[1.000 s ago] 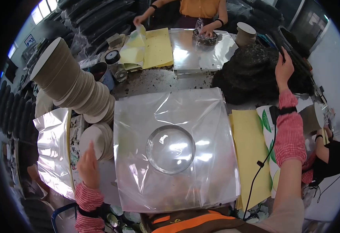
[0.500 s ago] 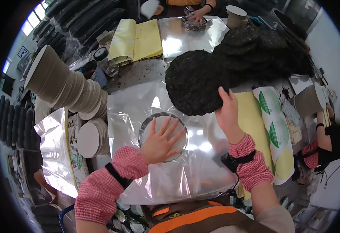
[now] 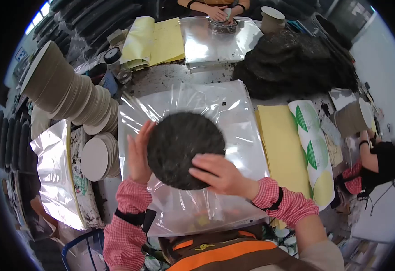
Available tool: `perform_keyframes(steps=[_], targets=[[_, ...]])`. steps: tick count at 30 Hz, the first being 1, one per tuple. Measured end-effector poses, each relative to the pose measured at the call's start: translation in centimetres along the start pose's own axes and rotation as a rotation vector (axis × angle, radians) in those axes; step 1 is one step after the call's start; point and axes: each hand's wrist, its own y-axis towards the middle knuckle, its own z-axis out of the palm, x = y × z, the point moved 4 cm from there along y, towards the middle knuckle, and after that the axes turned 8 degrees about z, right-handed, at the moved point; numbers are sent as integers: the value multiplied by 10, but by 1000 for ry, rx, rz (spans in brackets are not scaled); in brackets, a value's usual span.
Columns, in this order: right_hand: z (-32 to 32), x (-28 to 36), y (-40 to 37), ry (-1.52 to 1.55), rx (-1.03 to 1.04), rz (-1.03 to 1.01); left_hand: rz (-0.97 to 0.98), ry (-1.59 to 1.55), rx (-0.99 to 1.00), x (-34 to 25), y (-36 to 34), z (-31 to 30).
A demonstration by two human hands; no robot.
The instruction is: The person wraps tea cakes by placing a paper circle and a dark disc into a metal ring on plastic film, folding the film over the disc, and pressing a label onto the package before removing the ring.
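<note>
A dark round disc that looks like dried seaweed (image 3: pixel 179 144) lies over the middle of a stack of clear plastic film (image 3: pixel 233 101), covering the spot where the metal ring was. My left hand (image 3: pixel 139 153) touches the disc's left edge, fingers stretched out. Across its lower right part rest the extended fingers of my right hand (image 3: pixel 222 175), slightly blurred. The ring and the pale round card inside it are hidden under the disc. A pile of similar dark discs (image 3: pixel 292 63) stands at the back right.
Stacked round cards (image 3: pixel 78 97) lean at the left. Yellow sheets (image 3: pixel 281 149) and a printed label roll (image 3: pixel 312 149) lie to the right. Opposite, a co-worker's hands (image 3: pixel 222 14) press into a ring on film. Another person (image 3: pixel 378 158) is at far right.
The dark disc has come down and left over the ring with my right hand. My left hand has lifted off the card and moved to the disc's left edge.
</note>
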Motion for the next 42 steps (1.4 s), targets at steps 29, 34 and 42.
perform_keyframes(steps=[29,34,42], targets=[[66,-41,62,-198,428,369,-87,2136,978,38,6,34],[96,-52,52,-471,319,412,-295,2203,811,90,23,-10],[19,-25,36,154,164,236,368,1803,971,-6,-38,44]])
